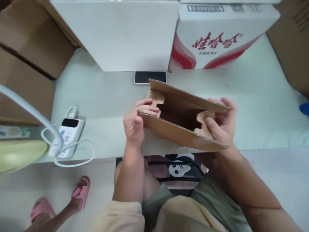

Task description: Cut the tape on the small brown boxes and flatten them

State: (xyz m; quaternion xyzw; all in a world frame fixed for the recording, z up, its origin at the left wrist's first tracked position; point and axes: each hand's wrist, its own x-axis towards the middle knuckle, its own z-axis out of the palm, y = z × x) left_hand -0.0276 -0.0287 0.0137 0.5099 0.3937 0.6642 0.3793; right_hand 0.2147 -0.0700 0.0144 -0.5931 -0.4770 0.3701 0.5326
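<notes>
While both hands, left point(133, 124) and right point(221, 124), grip the brown corrugated cardboard box point(182, 124) at the tabletop's point(108, 96) near edge, I'd press its end flaps squarely.

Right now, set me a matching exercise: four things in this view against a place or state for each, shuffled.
Things:
1. cardboard box
2. phone
3. power bank
4. pink slippers

Places or states:
A. on the floor, lower left
B. held open between left hand and right hand
C. flat on the table by the white box
D. with a white cable plugged in

Pairs: 1-B, 2-C, 3-D, 4-A
</notes>
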